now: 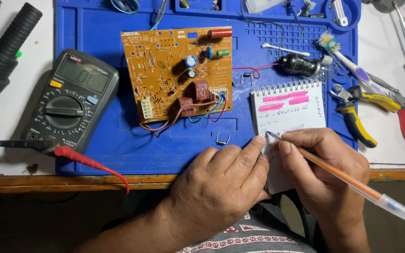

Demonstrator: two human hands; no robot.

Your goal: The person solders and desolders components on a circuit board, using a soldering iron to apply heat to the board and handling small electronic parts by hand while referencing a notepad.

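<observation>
Writing with my right hand gripping an orange pen, its long axis slanting up-left onto the spiral notepad, my left hand flat, steadying its lower-left edge.

multimeter left of circuit board | notepad right | pliers beyond

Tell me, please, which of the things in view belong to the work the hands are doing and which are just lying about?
In use:
right hand writing with the pen
left hand steadying the spiral notepad

Lying about:
circuit board
multimeter and its red probe
pliers
toothbrush
cotton swab
blue mat
</observation>
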